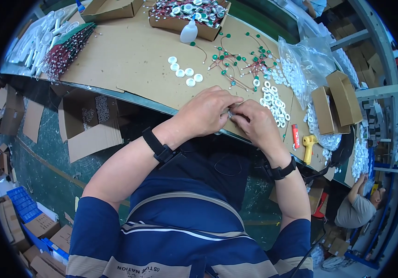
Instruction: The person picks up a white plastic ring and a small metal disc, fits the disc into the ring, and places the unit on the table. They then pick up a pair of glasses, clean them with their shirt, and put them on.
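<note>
Both hands meet at the near edge of the brown cardboard-covered table (129, 55). The left hand (208, 113) and the right hand (256, 123) pinch one small white plastic ring (230, 112) between their fingertips, each grip closed on it. Just right of them lies a pile of white rings (275, 104). Farther off are green-headed red wires (236, 62) and a small white squeeze bottle (189, 31).

Navy shirt with tan and white stripes, black wristbands on both wrists.
</note>
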Motion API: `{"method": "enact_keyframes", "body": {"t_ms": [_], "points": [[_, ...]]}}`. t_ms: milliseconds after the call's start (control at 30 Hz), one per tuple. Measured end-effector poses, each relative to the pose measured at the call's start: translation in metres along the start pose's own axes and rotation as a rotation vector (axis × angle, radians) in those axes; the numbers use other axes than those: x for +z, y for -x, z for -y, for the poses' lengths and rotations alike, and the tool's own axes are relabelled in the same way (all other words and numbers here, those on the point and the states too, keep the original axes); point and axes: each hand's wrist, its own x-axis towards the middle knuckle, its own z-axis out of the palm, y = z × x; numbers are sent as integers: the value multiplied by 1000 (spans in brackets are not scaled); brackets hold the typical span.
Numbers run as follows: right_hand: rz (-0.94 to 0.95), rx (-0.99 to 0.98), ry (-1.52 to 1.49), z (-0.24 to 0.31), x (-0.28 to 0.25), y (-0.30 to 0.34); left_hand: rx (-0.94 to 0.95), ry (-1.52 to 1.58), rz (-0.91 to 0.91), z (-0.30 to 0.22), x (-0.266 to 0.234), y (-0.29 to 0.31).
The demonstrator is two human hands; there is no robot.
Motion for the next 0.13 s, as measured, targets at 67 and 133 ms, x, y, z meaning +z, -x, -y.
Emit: {"method": "enact_keyframes", "body": {"t_ms": [67, 133], "points": [[29, -9, 43, 0, 1, -3, 9, -14, -6, 2, -2, 1], [36, -24, 53, 2, 5, -9, -14, -32, 37, 3, -5, 1]]}}
